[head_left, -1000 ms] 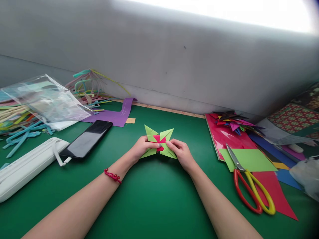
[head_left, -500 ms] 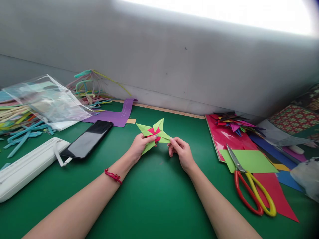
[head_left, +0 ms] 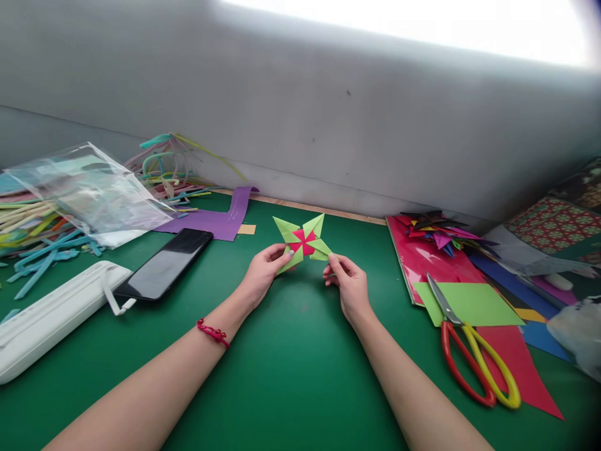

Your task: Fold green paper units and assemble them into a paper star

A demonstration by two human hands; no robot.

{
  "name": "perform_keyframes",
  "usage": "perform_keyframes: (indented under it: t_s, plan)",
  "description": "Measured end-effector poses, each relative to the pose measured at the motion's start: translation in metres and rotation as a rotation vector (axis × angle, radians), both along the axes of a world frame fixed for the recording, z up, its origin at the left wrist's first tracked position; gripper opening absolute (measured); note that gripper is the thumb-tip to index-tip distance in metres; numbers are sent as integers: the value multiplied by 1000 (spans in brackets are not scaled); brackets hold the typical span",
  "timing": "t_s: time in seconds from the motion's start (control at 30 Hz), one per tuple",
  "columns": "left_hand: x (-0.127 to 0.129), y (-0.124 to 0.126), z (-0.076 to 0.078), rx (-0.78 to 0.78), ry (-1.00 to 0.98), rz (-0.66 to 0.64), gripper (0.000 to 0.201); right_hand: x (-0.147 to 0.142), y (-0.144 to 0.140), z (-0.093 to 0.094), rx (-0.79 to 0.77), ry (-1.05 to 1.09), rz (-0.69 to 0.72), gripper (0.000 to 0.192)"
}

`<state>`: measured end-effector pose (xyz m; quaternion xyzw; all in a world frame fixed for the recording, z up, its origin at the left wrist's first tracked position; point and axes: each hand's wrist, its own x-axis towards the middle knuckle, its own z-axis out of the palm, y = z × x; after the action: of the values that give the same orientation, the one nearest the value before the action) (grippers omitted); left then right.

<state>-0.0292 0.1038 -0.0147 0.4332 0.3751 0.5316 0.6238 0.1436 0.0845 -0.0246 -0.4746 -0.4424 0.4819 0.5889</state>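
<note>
A folded paper star [head_left: 304, 242], light green with a red pinwheel centre, is held up above the green table [head_left: 291, 369]. My left hand [head_left: 263, 272] pinches its lower left point between thumb and fingers. My right hand [head_left: 348, 285] pinches its lower right point. The star faces me, lifted off the table surface. A red string bracelet sits on my left wrist.
A black phone [head_left: 164, 263] and a white case [head_left: 51, 313] lie at the left, with a clear plastic bag [head_left: 87, 191] and coloured strips behind. At the right lie red and yellow scissors [head_left: 474, 357], a green paper sheet [head_left: 469, 300], coloured sheets and a pile of folded pieces [head_left: 439, 232].
The star was pressed flat on the table a second ago. Both hands have lifted it and turned it upright, moving it slightly away from me.
</note>
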Motion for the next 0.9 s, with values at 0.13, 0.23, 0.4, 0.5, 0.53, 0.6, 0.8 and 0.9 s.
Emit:
perform_keyframes:
  t_s: [0.13, 0.23, 0.4, 0.5, 0.53, 0.6, 0.8, 0.9]
  plan:
    - [1, -2, 1, -1, 156, -5, 29, 1, -1, 2, -7, -28, 30, 23]
    - [2, -5, 5, 8, 191, -35, 32, 0, -1, 3, -7, -12, 27, 20]
    - [-2, -3, 4, -11, 127, -39, 33, 0, 0, 4, -20, 43, 74, 19]
    - [-6, 1, 2, -35, -12, -68, 47, 10, 1, 8, -89, 202, 103, 18]
    - [-8, 3, 1, -53, -71, -64, 52, 16, -1, 11, -128, 263, 160, 18]
    - [-11, 5, 1, -96, -176, -28, 56, 30, -6, 21, -224, 330, 405, 20]
    - [-12, 6, 1, -117, -191, -54, 53, 51, -23, 56, -472, -66, 1210, 18]
    - [-12, 5, 1, -115, -193, -57, 54, 50, -19, 67, -299, -67, 589, 21]
